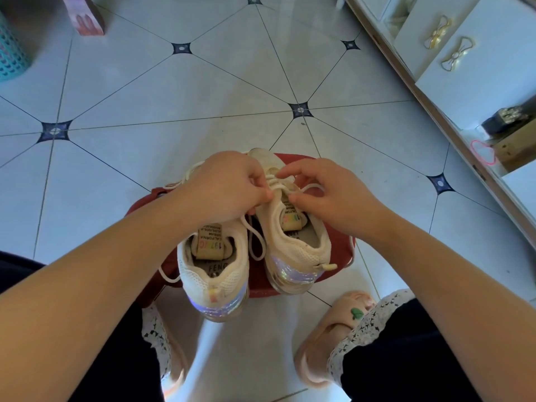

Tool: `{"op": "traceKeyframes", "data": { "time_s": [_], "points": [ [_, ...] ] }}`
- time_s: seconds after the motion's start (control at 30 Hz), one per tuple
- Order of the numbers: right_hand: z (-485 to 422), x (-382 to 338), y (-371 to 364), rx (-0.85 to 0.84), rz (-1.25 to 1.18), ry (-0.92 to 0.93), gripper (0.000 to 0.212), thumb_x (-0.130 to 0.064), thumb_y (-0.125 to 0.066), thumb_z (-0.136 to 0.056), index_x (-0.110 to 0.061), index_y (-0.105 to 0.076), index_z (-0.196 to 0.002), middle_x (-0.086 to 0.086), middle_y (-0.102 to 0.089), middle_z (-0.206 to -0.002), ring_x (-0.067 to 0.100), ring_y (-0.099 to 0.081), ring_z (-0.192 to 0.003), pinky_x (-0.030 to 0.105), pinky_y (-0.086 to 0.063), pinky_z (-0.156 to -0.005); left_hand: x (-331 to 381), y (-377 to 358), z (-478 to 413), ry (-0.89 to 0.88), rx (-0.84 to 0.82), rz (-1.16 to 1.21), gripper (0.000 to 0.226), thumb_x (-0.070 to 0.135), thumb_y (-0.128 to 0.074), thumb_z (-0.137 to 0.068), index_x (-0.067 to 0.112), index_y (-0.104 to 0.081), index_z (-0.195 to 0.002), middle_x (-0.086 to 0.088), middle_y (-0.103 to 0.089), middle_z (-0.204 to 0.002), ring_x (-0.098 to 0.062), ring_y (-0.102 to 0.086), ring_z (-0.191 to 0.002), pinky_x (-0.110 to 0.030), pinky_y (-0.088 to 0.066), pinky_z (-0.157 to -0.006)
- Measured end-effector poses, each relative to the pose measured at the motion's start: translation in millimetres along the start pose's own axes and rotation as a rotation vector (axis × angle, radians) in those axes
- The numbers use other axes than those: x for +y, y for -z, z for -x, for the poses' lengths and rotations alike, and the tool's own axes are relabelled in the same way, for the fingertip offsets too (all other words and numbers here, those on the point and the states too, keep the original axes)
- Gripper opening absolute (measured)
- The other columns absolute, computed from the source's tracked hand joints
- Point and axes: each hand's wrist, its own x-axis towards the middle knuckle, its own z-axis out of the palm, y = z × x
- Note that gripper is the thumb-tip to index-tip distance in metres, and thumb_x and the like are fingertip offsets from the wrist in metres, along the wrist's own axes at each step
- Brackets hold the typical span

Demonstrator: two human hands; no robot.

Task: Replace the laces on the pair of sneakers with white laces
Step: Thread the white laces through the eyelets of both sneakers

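Two cream mesh sneakers with shiny iridescent heels stand side by side on a low red stool [339, 256], heels toward me. My left hand [229, 187] lies over the front of the left sneaker [214, 274], fingers curled, pinching the cream lace [256, 242] at the right sneaker's eyelets. My right hand [327, 192] is on the right sneaker [293, 248], thumb and fingertips pinching its lace near the tongue. Loose lace loops hang between the shoes and to the right. The left sneaker's lacing is hidden under my hand.
The stool stands on a pale tiled floor [203, 97] with dark diamond insets. My feet in pink slippers [333, 335] flank it. A white cabinet with gold bow handles [455, 53] runs along the right. A teal basket [11, 47] and a pink box [87, 15] sit far left.
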Motion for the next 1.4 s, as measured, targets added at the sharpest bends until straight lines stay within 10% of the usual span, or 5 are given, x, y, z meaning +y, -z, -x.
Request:
{"op": "traceKeyframes", "data": {
  "time_s": [0.43,0.6,0.77,1.17,1.4],
  "points": [
    [-1,9,0,0.258,0.044,-0.153,0.016,-0.014,-0.061,-0.075,-0.026,-0.057,-0.085,-0.01,-0.057,-0.068,0.001,-0.051,-0.065,0.008,-0.037,-0.058,-15,33,10,-0.041,-0.443,0.298,0.015,0.022,-0.07,-0.063,0.012,-0.061,-0.057,0.005,-0.069,-0.105,0.006,-0.058,-0.103,-0.026,-0.041,-0.092],
    [0,5,-4,0.221,0.045,-0.144,0.011,-0.02,-0.064,-0.079,-0.028,-0.058,-0.081,-0.014,-0.056,-0.07,-0.002,-0.052,-0.069,0.004,-0.037,-0.059,-8,28,6,0.021,-0.353,0.101,0.024,0.03,-0.067,-0.062,0.009,-0.056,-0.059,-0.013,-0.067,-0.089,-0.024,-0.059,-0.08,-0.034,-0.045,-0.078],
    [1,5,0,0.085,-0.238,-0.22,0.011,-0.03,-0.07,-0.079,-0.025,-0.066,-0.088,-0.006,-0.066,-0.084,0.006,-0.061,-0.079,0.021,-0.049,-0.076,1,2,-3,0.027,-0.207,-0.051,0.045,0.062,-0.054,-0.072,0.019,-0.066,-0.076,0.006,-0.071,-0.069,-0.005,-0.066,-0.06,-0.021,-0.053,-0.062],
    [-1,29,15,0.269,0.155,-0.319,0.025,-0.007,-0.052,-0.088,-0.027,-0.063,-0.078,-0.007,-0.06,-0.079,0.001,-0.048,-0.065,0.001,-0.033,-0.055,-11,12,2,0.219,-0.187,0.42,0.022,0.003,-0.064,-0.082,0.004,-0.052,-0.064,-0.012,-0.072,-0.076,-0.012,-0.07,-0.064,-0.02,-0.056,-0.056],
    [-3,23,7,0.114,0.154,-0.278,0.024,-0.008,-0.045,-0.091,-0.026,-0.06,-0.085,-0.005,-0.054,-0.078,0.008,-0.048,-0.064,0.02,-0.033,-0.054,-10,12,1,0.22,-0.193,0.398,0.03,-0.002,-0.06,-0.079,0.01,-0.047,-0.055,-0.01,-0.072,-0.073,-0.019,-0.071,-0.07,-0.026,-0.056,-0.064]
  ]
}}
